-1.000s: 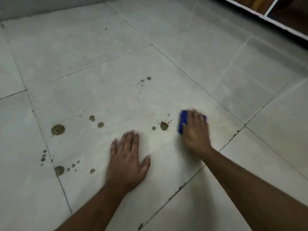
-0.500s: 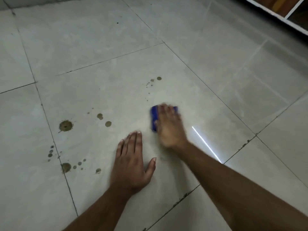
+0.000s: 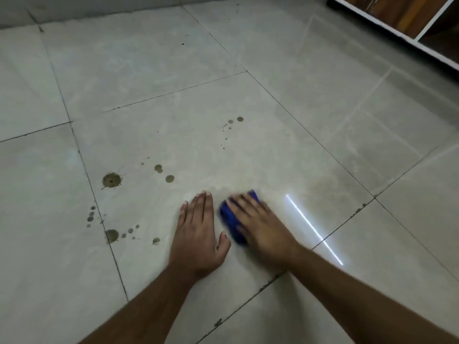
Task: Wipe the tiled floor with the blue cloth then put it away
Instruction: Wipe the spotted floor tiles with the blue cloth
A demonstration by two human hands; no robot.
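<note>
The folded blue cloth [image 3: 230, 220] lies on the pale tiled floor [image 3: 173, 135], mostly covered by my right hand [image 3: 263, 229], which presses flat on it with fingers stretched forward; the hand is motion-blurred. My left hand [image 3: 198, 234] rests palm down on the tile just left of the cloth, fingers straight, holding nothing. Brown stains mark the tile: a large splat [image 3: 111, 180] at the left, two drops [image 3: 169, 178] beyond my left hand, a dotted trail [image 3: 240, 119] farther ahead, and a cluster [image 3: 112, 235] near the left grout line.
A white-framed wooden cabinet [image 3: 397, 18] stands at the top right. A bright reflected streak of light [image 3: 313, 227] crosses the tile right of my right hand. Dark grout lines run between the tiles; a wall base runs along the top left.
My right hand has swept the cloth leftward over the stain in front of my left hand, then back toward me, beside the left thumb. That stain is gone. The left hand stayed planted.
</note>
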